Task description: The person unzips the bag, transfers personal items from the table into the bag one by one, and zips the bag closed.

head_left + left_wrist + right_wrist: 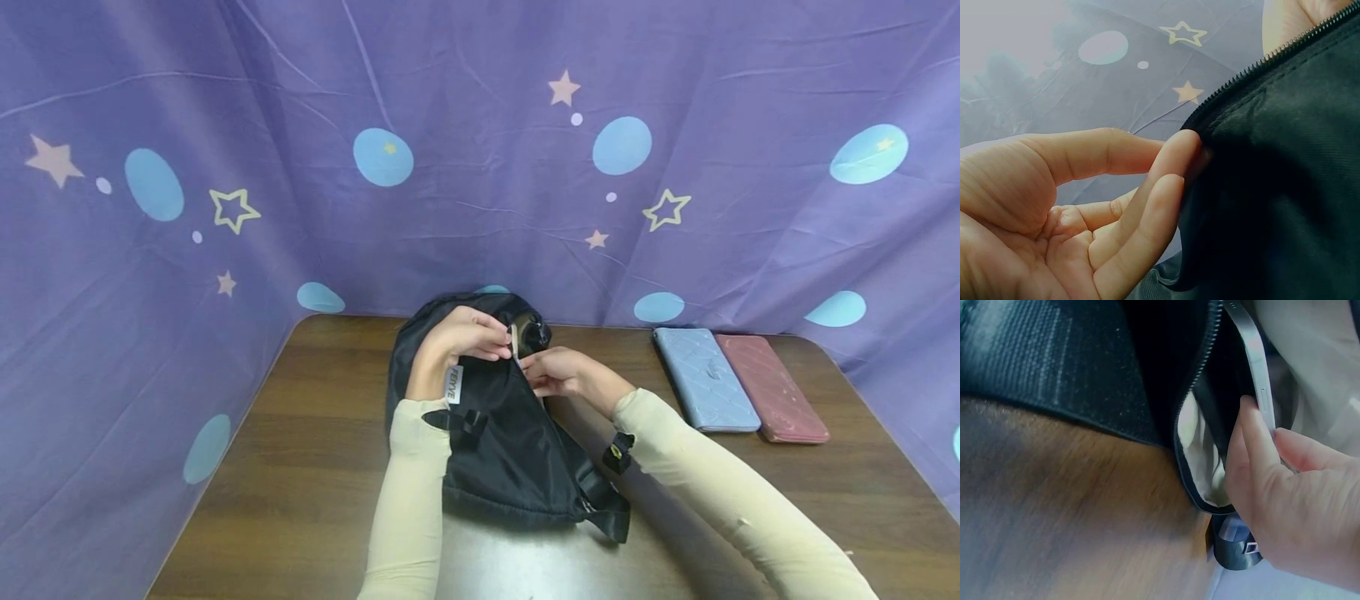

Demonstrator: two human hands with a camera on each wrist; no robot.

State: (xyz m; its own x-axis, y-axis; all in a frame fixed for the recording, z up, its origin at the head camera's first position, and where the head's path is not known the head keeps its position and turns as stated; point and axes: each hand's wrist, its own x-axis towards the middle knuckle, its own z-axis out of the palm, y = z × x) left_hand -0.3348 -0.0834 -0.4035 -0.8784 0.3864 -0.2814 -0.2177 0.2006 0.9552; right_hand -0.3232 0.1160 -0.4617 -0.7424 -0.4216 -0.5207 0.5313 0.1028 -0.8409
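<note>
A black fabric bag (pixel 510 467) with a white label (pixel 453 385) lies on the table, its zipper (pixel 1229 84) undone along one edge. My left hand (pixel 465 337) pinches that edge between thumb and fingertips, drawing it up. At the opening, my right hand (pixel 558 372) grips a slim smartphone (pixel 1261 378) with a silvery side, thumb on one face and fingers on the other. Part of the phone is inside the opening, hidden by the bag in the head view. Pale lining (pixel 1200 456) shows within.
To the right lie a light blue quilted wallet (pixel 707 379) and a pink one (pixel 772 387), side by side on the wooden table (pixel 322 400). A bag strap (pixel 611 517) trails toward the front. Purple patterned cloth (pixel 480 167) hangs behind and at the sides.
</note>
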